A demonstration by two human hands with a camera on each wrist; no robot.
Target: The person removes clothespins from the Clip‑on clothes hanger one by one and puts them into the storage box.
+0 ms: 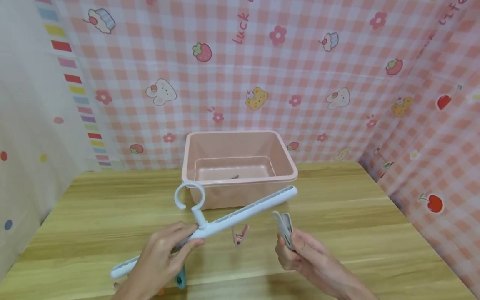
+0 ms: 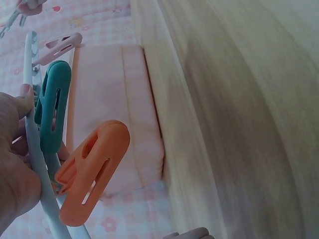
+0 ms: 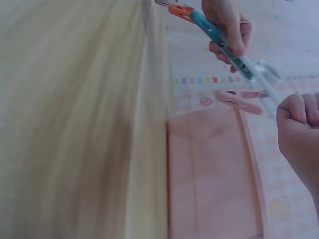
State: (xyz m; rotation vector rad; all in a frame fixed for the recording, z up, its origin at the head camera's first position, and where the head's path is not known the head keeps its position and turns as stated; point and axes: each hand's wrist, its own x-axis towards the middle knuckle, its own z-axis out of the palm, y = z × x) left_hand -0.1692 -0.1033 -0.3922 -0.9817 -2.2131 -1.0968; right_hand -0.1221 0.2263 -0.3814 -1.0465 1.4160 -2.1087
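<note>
My left hand [image 1: 163,252] grips a pale blue clip hanger [image 1: 243,212] near its middle, its round hook pointing up. From the bar hang a pink clip [image 1: 238,236], a teal clip [image 2: 54,107] and an orange clip [image 2: 95,172]. Right of the bar's raised end, my right hand [image 1: 305,254] pinches a light grey clip [image 1: 285,229] between thumb and fingers, its tips pointing up and apart from the hanger. In the right wrist view that hand [image 3: 301,119] hides the grey clip.
Behind the hanger, a pink plastic bin [image 1: 240,196] stands on the wooden table [image 1: 360,233]. Inside it lies a small dark item [image 1: 234,177]. A pink checked cloth [image 1: 225,75] with printed pictures hangs at the back and the right side.
</note>
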